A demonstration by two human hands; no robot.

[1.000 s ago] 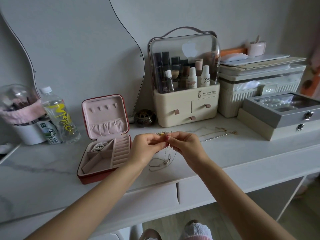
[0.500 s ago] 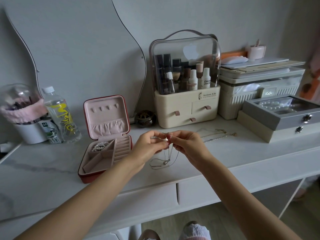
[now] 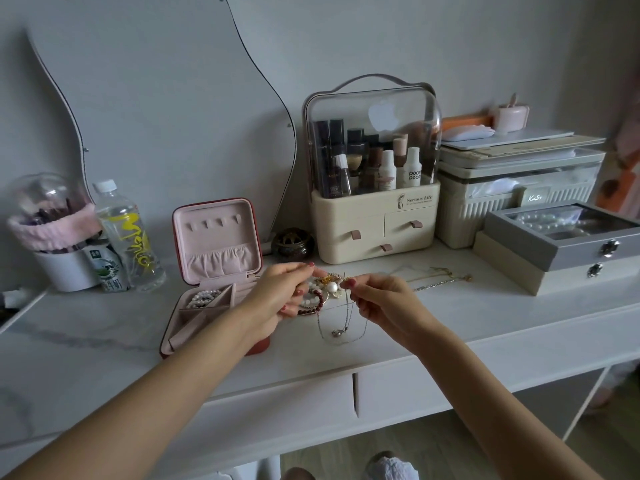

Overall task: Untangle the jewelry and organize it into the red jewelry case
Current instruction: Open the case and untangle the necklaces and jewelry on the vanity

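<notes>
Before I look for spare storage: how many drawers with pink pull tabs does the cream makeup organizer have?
3: upper left drawer, upper right drawer, and bottom drawer, all shut.

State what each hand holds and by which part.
Both hands pinch the thin silver chain at its top, left hand beside the tangled jewelry, right hand nearby; its pendant loop hangs below.

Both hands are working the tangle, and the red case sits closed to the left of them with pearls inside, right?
Not closed. The head view shows the red case open, lid upright, pearls in its back-left compartment. Both the left hand and right hand do pinch the tangle.
</notes>
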